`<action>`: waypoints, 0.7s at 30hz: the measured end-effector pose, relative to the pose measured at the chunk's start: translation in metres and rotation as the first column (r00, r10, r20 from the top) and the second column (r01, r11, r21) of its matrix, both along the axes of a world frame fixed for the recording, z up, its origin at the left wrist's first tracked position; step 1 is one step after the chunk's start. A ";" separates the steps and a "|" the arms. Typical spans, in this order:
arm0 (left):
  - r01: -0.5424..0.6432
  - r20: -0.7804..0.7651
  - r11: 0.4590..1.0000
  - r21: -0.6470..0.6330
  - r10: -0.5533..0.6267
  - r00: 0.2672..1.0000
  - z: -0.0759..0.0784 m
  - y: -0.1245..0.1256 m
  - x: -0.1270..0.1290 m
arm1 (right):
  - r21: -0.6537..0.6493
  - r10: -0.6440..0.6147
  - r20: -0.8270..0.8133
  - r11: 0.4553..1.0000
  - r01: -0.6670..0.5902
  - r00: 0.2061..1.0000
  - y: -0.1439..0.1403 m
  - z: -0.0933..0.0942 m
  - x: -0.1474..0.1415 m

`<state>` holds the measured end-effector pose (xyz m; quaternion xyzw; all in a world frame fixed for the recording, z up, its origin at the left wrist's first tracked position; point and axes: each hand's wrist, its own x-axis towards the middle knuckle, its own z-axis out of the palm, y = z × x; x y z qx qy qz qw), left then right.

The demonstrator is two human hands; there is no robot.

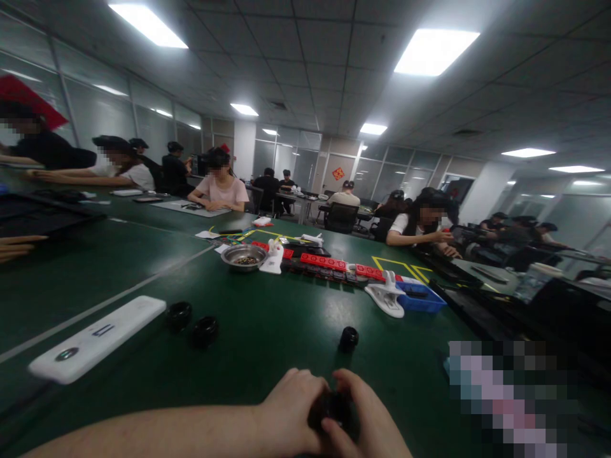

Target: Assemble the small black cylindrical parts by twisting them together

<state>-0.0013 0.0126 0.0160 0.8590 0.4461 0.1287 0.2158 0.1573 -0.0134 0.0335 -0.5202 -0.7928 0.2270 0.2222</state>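
At the bottom middle, my left hand and my right hand come together around a small black round part. Fingers of both hands are closed on it, and they cover much of its shape. Just beyond my hands stands a similar black round part on the green table. Two more black round pieces, one beside the other, lie further left. Close to them is a long white device with an oval button or window.
Across the table sit a metal bowl of small parts, white clamps, a row of red blocks and a blue tray. Dark equipment lines the right side. Several people work around, one in a pink shirt opposite.
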 end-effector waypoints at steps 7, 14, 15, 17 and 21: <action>-0.003 0.015 1.000 0.004 0.003 1.000 -0.008 0.003 -0.003 | 0.078 0.057 -0.038 0.995 -0.054 0.998 -0.003 0.007 0.008; 0.014 -0.009 0.999 0.029 -0.014 1.000 -0.009 0.003 -0.001 | 0.107 0.011 -0.001 0.994 -0.011 1.000 -0.002 -0.002 0.005; 0.019 -0.006 0.999 0.032 -0.019 1.000 -0.009 0.004 -0.001 | 0.087 0.057 -0.011 0.995 -0.055 0.998 -0.002 -0.001 0.004; 0.024 0.005 0.999 0.037 -0.024 1.000 -0.011 0.004 -0.001 | 0.046 0.139 -0.028 0.989 -0.138 0.990 -0.004 0.004 0.005; 0.028 0.014 0.998 0.062 -0.029 0.999 -0.014 0.004 -0.002 | 0.061 0.066 -0.015 0.996 -0.065 0.998 -0.005 0.007 0.005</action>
